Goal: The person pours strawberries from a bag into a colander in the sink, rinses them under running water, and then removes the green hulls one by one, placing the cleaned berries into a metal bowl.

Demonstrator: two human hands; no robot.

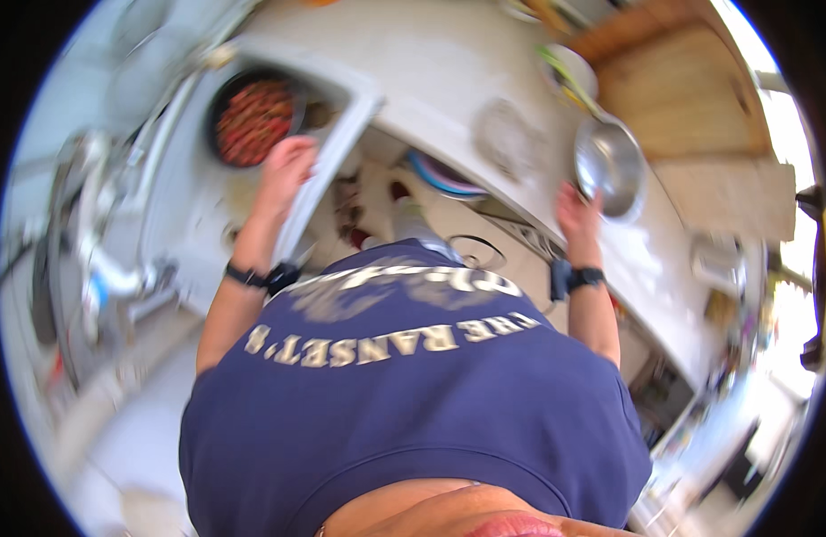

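Observation:
My right hand (pixel 577 218) is at the near rim of a shiny metal bowl (pixel 611 164), its fingers and thumb gripping the edge. The bowl sits tilted or leaning on the light worktop; which one is not clear. My left hand (pixel 292 161), blurred, hovers by the near right side of a dark round pot (pixel 215 127) in the white sink. Its fingers are loosely bent, and nothing shows in them. Red and brown food pieces (pixel 255 121) fill the pot. Beyond the metal bowl stands a pale bowl (pixel 574 67) with a long green item across it.
The sink rim (pixel 332 161) runs between my left hand and the floor. A wet-looking patch (pixel 510 137) marks the worktop (pixel 439 80). A wooden board (pixel 681 94) stands at the upper right. A metal tray or container (pixel 718 265) lies farther right. Below the counter are coloured basins (pixel 446 176).

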